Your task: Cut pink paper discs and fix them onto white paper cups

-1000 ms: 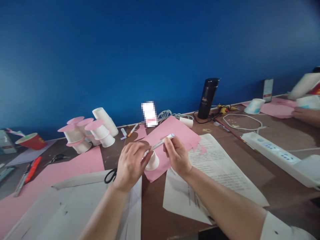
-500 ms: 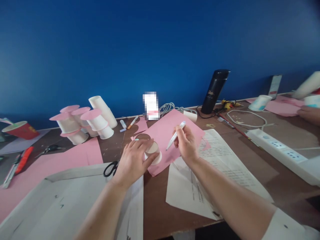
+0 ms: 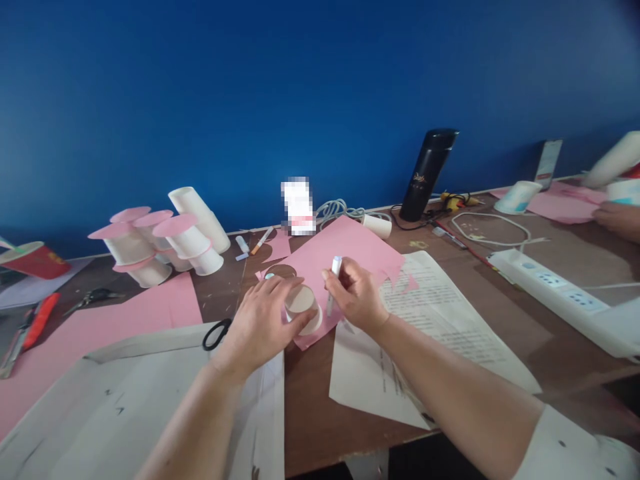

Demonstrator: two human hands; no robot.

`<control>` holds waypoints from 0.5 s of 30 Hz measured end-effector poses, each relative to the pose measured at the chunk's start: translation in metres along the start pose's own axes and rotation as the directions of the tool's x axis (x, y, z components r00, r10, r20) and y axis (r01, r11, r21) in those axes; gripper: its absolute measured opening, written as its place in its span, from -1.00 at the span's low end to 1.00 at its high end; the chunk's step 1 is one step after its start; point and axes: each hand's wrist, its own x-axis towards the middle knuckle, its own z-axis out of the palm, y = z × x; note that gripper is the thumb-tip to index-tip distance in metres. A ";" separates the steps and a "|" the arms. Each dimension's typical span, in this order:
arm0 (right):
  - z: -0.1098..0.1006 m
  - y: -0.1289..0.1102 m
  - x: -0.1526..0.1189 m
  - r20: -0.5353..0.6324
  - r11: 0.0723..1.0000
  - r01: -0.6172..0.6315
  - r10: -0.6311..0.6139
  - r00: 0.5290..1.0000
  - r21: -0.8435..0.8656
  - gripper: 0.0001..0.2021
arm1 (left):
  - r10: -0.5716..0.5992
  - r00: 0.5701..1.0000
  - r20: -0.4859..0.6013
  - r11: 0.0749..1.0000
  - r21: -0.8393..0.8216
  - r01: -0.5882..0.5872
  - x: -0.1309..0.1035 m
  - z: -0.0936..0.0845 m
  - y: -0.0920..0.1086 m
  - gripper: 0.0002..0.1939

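Observation:
My left hand (image 3: 267, 319) is closed around an upside-down paper cup (image 3: 302, 300), its fingers on the far side and the thumb across the near side. The cup sits on a sheet of pink paper (image 3: 345, 247). In my right hand (image 3: 357, 293) is a white marker (image 3: 337, 267), gripped upright just right of the cup, its lower end close to the cup's rim. Whether the tip touches the paper I cannot tell. Beside my left wrist, the black handle of a pair of scissors (image 3: 217, 335) shows; the rest is hidden.
Stacked paper cups with pink discs (image 3: 150, 243) stand at the left, near a red-handled cutter (image 3: 31, 330). A black flask (image 3: 430, 175) leans by the wall. A power strip (image 3: 555, 293) lies at the right; another person's hand (image 3: 617, 220) is beyond it.
My right hand has moved left, bringing the marker from a slant over the pink paper to nearly upright beside the cup. My left hand keeps its hold. The view has shifted slightly.

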 end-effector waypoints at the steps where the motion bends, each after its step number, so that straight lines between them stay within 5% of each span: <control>1: 0.000 -0.001 -0.001 0.015 1.000 0.016 -0.016 1.000 -0.018 -0.75 | 0.004 1.000 0.001 1.000 -0.002 -0.004 0.000 0.000 0.000 -0.50; 9: -0.001 -0.002 -0.007 0.147 0.994 0.032 -0.016 0.989 -0.108 -0.73 | 0.009 1.000 0.001 0.999 -0.033 -0.009 -0.002 0.004 -0.003 -0.50; 15: -0.001 -0.002 -0.003 0.115 0.979 -0.023 0.047 0.992 -0.203 -0.73 | -0.001 1.000 0.020 0.999 -0.051 0.002 0.000 0.001 -0.001 -0.51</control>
